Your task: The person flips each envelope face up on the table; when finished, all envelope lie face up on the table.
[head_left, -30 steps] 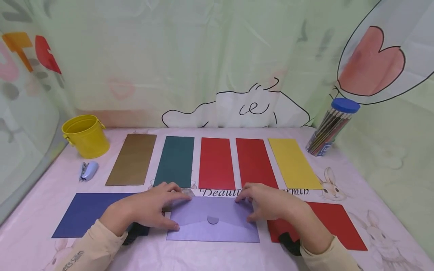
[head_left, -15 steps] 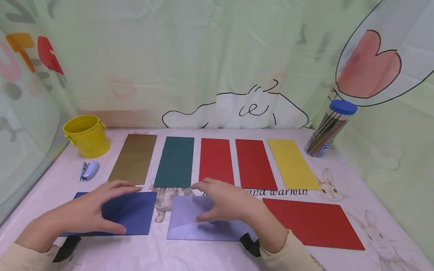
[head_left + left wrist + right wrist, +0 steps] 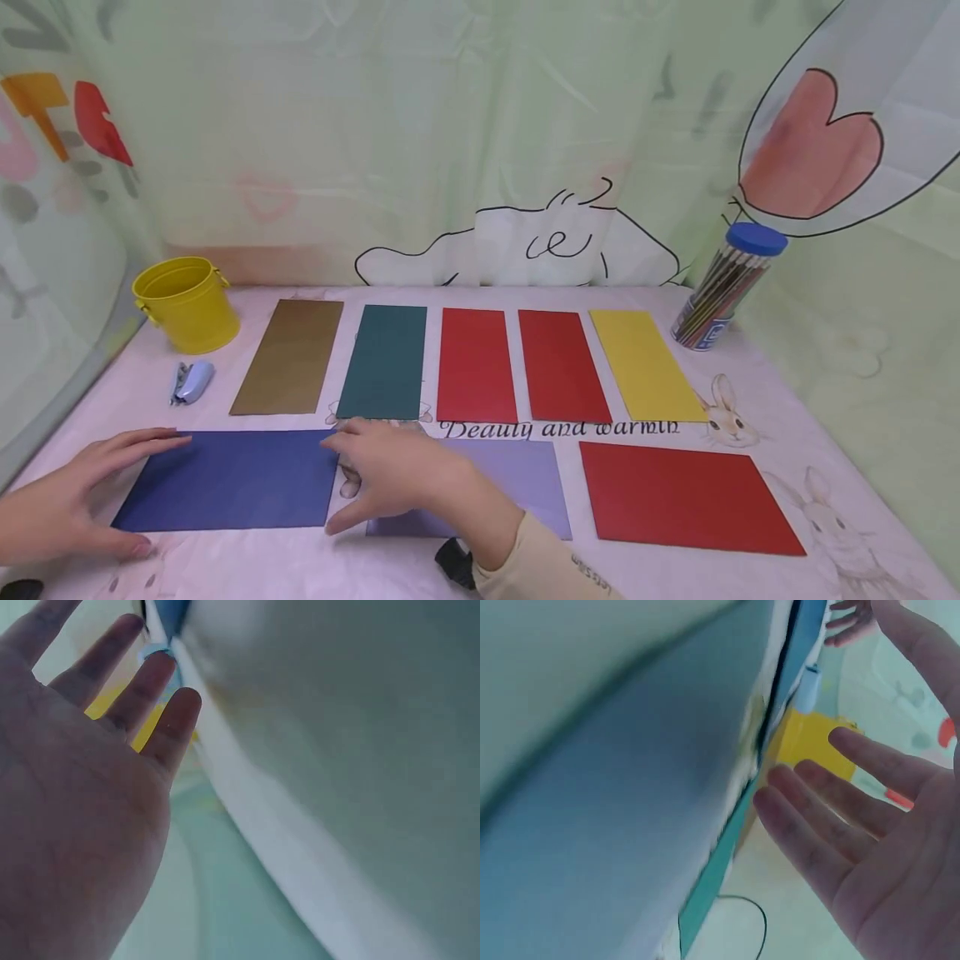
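Observation:
A dark blue rectangle of card or paper (image 3: 232,479) lies flat at the front left of the table. My left hand (image 3: 97,492) is at its left end, thumb and fingers spread apart. At its right end is my right hand (image 3: 397,471), thumb and fingers spread as well, with nothing in its grasp. Under the right hand and forearm lies a lilac envelope (image 3: 525,479), partly covered by them. In the left wrist view the fingers (image 3: 172,724) are extended; the right wrist view likewise shows straight fingers (image 3: 802,832).
A red rectangle (image 3: 693,500) lies at the front right. Behind stand in a row a brown (image 3: 288,358), a green (image 3: 384,362), two red and a yellow rectangle (image 3: 648,367). A yellow bucket (image 3: 191,308), a small stapler (image 3: 192,382) and a pencil tube (image 3: 727,287) are at the sides.
Both hands have moved left, away from the lilac envelope, which stays in place. The left hand went past the blue rectangle to its left end; the right hand followed to its right end.

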{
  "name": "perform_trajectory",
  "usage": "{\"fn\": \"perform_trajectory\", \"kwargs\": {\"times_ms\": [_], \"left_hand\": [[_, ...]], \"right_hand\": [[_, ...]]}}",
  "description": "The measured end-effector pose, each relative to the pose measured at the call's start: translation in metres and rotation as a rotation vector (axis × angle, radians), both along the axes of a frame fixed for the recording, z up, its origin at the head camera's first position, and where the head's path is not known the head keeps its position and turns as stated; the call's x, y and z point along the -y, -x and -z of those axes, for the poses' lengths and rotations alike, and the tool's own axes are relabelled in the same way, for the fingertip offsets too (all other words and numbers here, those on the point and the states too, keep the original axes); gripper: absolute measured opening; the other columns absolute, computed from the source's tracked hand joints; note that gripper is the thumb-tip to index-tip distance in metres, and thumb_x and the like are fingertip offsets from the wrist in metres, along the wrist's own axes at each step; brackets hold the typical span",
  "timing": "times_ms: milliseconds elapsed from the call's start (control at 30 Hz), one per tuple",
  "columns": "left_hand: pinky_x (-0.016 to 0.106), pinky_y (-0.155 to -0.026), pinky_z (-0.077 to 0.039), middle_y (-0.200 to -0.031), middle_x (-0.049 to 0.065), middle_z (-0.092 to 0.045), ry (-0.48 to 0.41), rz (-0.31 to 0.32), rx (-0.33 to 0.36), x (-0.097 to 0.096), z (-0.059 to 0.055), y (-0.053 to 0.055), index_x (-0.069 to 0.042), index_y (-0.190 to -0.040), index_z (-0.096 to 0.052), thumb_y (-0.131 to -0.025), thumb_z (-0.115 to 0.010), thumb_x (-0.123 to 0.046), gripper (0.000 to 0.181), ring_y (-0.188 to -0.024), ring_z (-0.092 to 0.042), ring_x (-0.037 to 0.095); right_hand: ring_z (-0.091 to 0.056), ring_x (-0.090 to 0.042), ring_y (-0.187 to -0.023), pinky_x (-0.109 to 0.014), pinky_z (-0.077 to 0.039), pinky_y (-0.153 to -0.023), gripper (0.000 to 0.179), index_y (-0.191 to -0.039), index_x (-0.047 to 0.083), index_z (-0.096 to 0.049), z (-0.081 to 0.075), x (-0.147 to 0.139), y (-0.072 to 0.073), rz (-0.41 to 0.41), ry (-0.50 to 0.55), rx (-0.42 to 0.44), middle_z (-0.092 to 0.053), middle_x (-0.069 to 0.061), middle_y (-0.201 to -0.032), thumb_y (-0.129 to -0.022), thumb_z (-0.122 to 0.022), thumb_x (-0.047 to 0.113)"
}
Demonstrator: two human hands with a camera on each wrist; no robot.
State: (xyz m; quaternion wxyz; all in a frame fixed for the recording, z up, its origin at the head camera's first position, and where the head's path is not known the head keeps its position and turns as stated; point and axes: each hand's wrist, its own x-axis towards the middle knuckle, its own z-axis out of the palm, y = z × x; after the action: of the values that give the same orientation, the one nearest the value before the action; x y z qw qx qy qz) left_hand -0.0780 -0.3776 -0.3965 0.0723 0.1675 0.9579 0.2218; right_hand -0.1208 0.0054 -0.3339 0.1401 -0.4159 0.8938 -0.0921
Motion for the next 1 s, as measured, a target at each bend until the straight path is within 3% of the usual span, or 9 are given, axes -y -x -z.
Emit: {"fn": "perform_trajectory", "kwargs": {"times_ms": [100,267,400,500,600,700,800,933,1000], "left_hand": [[0.077,-0.087,-0.028,-0.151,0.024,-0.029,0.008,-0.013,0.037,0.004,0.004,-0.001,-0.015,-0.148,-0.046,-0.067,-0.092,-0.036,0.096,-0.127,-0.029,0.051],[0.073,-0.087,-0.027,-0.153,0.022,-0.03,0.002,0.013,0.017,0.006,0.009,0.0,-0.017,-0.147,-0.048,-0.067,-0.092,-0.035,0.093,-0.126,-0.029,0.049],[0.067,-0.088,-0.028,-0.15,0.006,-0.036,-0.021,0.036,-0.034,0.008,0.013,0.0,-0.023,-0.145,-0.053,-0.064,-0.094,-0.034,0.091,-0.125,-0.03,0.04],[0.06,-0.089,-0.03,-0.144,-0.004,-0.042,-0.026,0.039,-0.072,0.009,0.016,0.0,-0.027,-0.142,-0.056,-0.062,-0.095,-0.036,0.089,-0.127,-0.025,0.018],[0.057,-0.089,-0.031,-0.142,-0.004,-0.045,-0.021,0.049,-0.098,0.01,0.018,0.0,-0.029,-0.139,-0.058,-0.063,-0.095,-0.037,0.085,-0.124,-0.02,0.0],[0.062,-0.089,-0.031,-0.142,-0.003,-0.046,-0.011,0.048,-0.095,0.011,0.02,0.0,-0.03,-0.139,-0.058,-0.064,-0.094,-0.038,0.083,-0.125,-0.022,0.003],[0.042,-0.106,-0.021,-0.143,-0.008,-0.047,-0.003,0.051,-0.124,0.013,0.021,0.0,-0.031,-0.138,-0.059,-0.064,-0.094,-0.039,0.081,-0.127,-0.024,0.005],[0.006,-0.093,-0.011,-0.14,-0.019,-0.048,-0.013,0.093,-0.215,0.015,0.022,0.0,-0.032,-0.134,-0.062,-0.062,-0.095,-0.036,0.079,-0.124,-0.021,-0.012],[0.005,-0.096,-0.01,-0.14,-0.022,-0.048,-0.026,0.114,-0.239,0.014,0.02,-0.001,-0.031,-0.133,-0.062,-0.062,-0.096,-0.033,0.079,-0.125,-0.019,-0.016]], "right_hand": [[-0.037,-0.012,-0.142,-0.029,-0.037,-0.109,0.084,-0.149,0.021,-0.051,0.005,0.011,-0.001,-0.012,-0.041,-0.033,-0.042,0.003,-0.154,-0.08,-0.076,0.062],[-0.03,-0.016,-0.146,-0.031,-0.033,-0.112,0.088,-0.151,0.026,-0.048,0.011,0.018,-0.003,0.016,-0.093,-0.002,-0.037,0.005,-0.157,-0.078,-0.077,0.064],[-0.029,-0.015,-0.147,-0.03,-0.03,-0.113,0.088,-0.151,0.029,-0.048,0.013,0.019,-0.002,0.028,-0.126,0.013,-0.037,0.005,-0.158,-0.077,-0.077,0.066],[-0.027,-0.015,-0.147,-0.029,-0.028,-0.115,0.087,-0.149,0.028,-0.051,0.015,0.019,-0.002,0.025,-0.142,-0.001,-0.037,0.004,-0.158,-0.075,-0.078,0.066],[-0.029,-0.013,-0.146,-0.026,-0.027,-0.114,0.086,-0.147,0.024,-0.054,0.016,0.019,-0.003,-0.003,-0.157,-0.044,-0.039,0.004,-0.156,-0.076,-0.078,0.065],[-0.035,-0.01,-0.142,-0.022,-0.03,-0.111,0.082,-0.144,0.021,-0.057,0.018,0.021,-0.003,-0.039,-0.167,-0.093,-0.044,0.006,-0.151,-0.077,-0.079,0.063],[-0.04,-0.009,-0.137,-0.02,-0.033,-0.108,0.079,-0.142,0.02,-0.058,0.017,0.022,-0.003,-0.055,-0.165,-0.105,-0.048,0.006,-0.148,-0.078,-0.079,0.06],[-0.042,-0.009,-0.135,-0.019,-0.035,-0.107,0.076,-0.14,0.02,-0.06,0.016,0.022,-0.003,-0.065,-0.16,-0.103,-0.05,0.007,-0.145,-0.078,-0.08,0.059],[-0.044,-0.009,-0.133,-0.018,-0.035,-0.106,0.074,-0.139,0.02,-0.062,0.016,0.022,-0.003,-0.065,-0.141,-0.096,-0.052,0.007,-0.143,-0.078,-0.081,0.057]]}}
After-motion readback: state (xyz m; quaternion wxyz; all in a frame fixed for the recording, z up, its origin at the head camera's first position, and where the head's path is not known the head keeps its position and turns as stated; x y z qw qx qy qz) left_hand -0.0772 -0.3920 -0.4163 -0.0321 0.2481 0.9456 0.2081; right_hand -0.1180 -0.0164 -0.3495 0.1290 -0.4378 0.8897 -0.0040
